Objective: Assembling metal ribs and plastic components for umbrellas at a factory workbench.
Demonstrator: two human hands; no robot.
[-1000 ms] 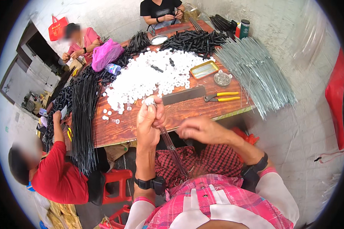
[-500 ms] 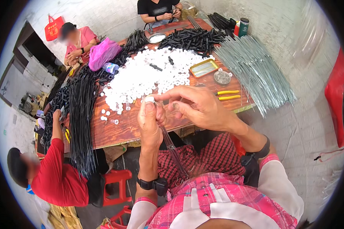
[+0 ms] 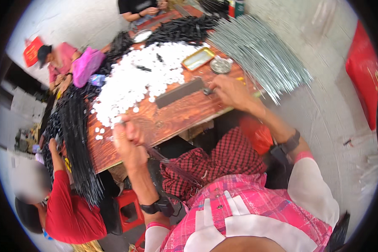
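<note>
My left hand (image 3: 130, 136) is closed above the table's near edge. A small white piece (image 3: 118, 120) sits at its fingertips, and a bundle of thin wires (image 3: 168, 161) trails below the hand toward my lap. Farther right, my right hand (image 3: 233, 92) is over the table with its fingers drawn together. At its fingertips is a small dark roundish thing (image 3: 207, 91), too blurred to name. Just left of it lies a flat dark-grey bar (image 3: 179, 93). Yellow handles (image 3: 240, 79) show partly behind my right hand.
White caps (image 3: 130, 80) are heaped mid-table, beside a yellow-rimmed tin (image 3: 198, 59) and a round metal dish (image 3: 221, 65). Grey metal rods (image 3: 260, 50) lie right; long black strands (image 3: 76, 130) hang off the left edge. Several people sit around, one in red (image 3: 73, 210) at left.
My hands have moved apart: the left goes left with the wires, the right goes right and away from the white piece. The grey bar now shows. The view has shifted.
</note>
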